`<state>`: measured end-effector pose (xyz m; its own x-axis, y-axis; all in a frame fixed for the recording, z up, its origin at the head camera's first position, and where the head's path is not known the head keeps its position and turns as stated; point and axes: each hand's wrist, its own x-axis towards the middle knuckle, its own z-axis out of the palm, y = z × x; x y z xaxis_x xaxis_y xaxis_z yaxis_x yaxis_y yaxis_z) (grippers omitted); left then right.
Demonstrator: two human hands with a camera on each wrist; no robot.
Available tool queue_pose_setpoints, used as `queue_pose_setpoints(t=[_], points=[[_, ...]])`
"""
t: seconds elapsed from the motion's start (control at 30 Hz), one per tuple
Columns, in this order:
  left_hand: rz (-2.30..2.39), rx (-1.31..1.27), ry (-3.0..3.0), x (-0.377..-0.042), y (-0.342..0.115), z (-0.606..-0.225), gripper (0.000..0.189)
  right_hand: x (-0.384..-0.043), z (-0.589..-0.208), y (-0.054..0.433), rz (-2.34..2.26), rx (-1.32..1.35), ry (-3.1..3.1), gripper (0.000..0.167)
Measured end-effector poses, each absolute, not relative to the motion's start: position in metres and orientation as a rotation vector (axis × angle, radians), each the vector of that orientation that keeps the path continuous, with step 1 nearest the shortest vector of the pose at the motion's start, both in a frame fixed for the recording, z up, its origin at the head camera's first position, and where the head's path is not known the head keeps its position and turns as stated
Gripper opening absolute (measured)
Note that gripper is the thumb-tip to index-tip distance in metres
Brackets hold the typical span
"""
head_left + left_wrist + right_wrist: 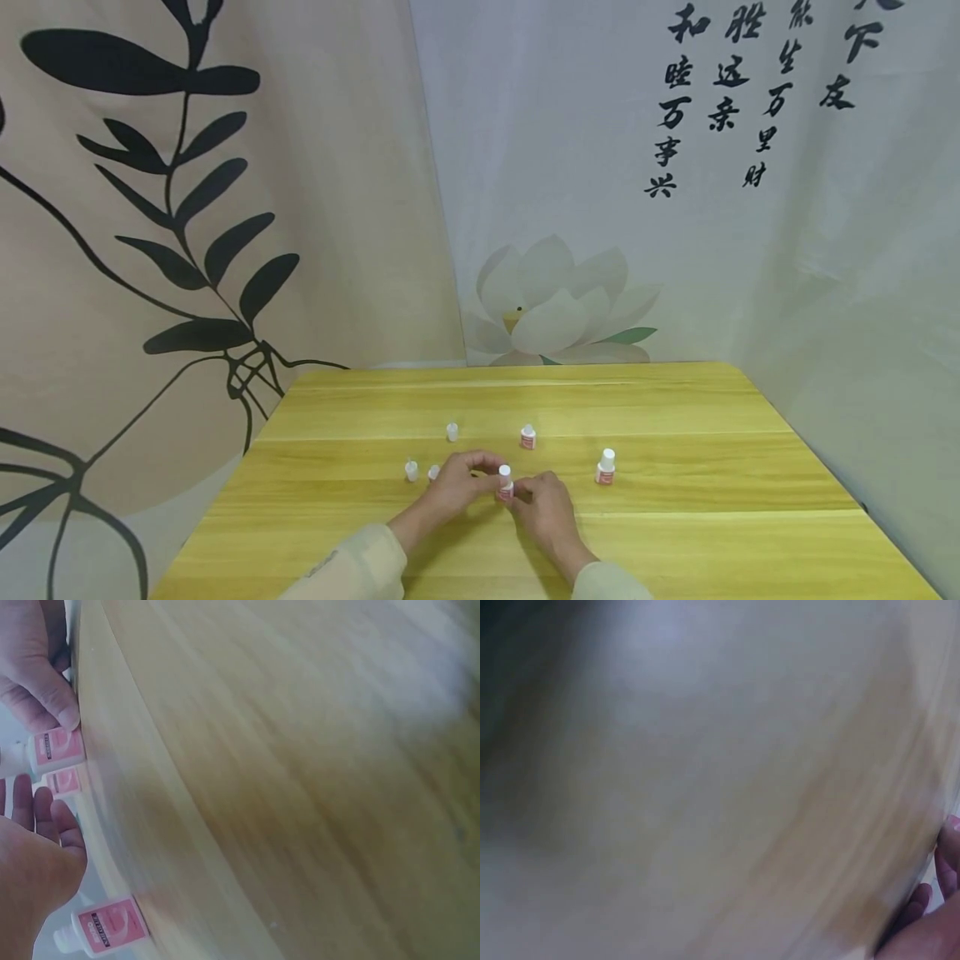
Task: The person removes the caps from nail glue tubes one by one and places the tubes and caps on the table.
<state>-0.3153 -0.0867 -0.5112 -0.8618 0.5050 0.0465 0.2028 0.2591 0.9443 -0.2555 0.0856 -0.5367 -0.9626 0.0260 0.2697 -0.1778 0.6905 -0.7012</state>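
Observation:
Between my hands, above the wooden table (675, 542), is a small white bottle (506, 490) with a pink label and a white cap (505, 472). My left hand (456, 486) comes from the left and pinches the cap with thumb and index finger. In the left wrist view its other fingers (45, 814) are loosely spread beside the bottle. My right hand (547, 510) pinches the bottle low on its body, its thumb (64, 705) on the label. Only part of a hand (930, 930) shows at the edge of the right wrist view.
A labelled bottle with a narrow tip (528, 437) stands behind the hands, and a capped bottle (606, 468) to the right. Small white pieces (452, 432) (411, 471) stand at the left. Another pink-labelled bottle (112, 926) stands low in the left wrist view. Patterned curtains hang behind.

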Motion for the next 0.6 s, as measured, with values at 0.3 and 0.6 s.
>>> queue_pose_setpoints(t=[0.3, 0.6], points=[[1.639, 0.641, 2.284, -0.3156, -0.0832, -0.5115, 0.018, -0.2553, -0.5367, 0.0868, 1.141, 0.135, -2.643, 0.017], [1.652, 0.626, 2.265, -0.3156, -0.0853, -0.5107, 0.033, -0.2544, -0.5370, 0.0872, 1.157, 0.167, -2.622, 0.017]])
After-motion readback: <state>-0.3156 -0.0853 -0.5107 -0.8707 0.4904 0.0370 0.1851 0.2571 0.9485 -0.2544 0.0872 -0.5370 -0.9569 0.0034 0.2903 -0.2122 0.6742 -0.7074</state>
